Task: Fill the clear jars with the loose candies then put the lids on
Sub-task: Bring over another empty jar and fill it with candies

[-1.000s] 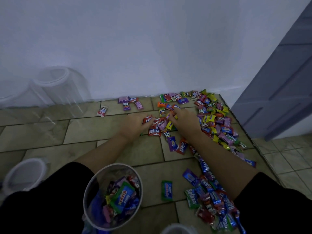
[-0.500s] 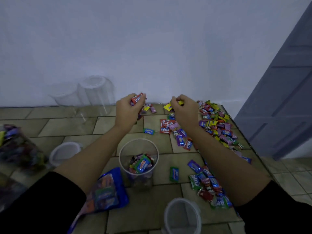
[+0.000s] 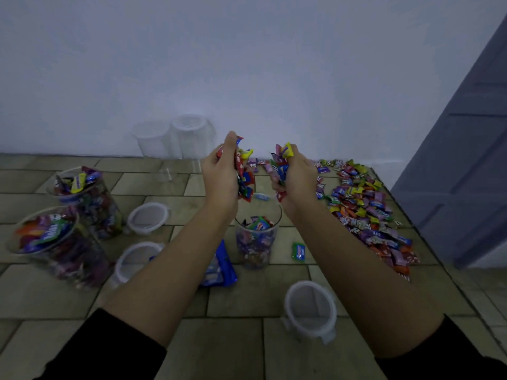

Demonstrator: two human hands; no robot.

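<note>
Head view: left hand (image 3: 220, 174) and right hand (image 3: 297, 176) each grip candies (image 3: 244, 174) above jar (image 3: 258, 231).

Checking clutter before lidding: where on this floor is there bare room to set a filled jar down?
Bare tiles lie near the person, between the blue bag and the nearest lid, and at the near left in front of the full jars. Crowded: the right side under the candy pile, and around the centre jar.

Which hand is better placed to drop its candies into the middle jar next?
Probably the left hand. Its candies hang over the open mouth of the jar, while the right hand holds its bunch above the jar's right rim, so some could fall outside.
</note>
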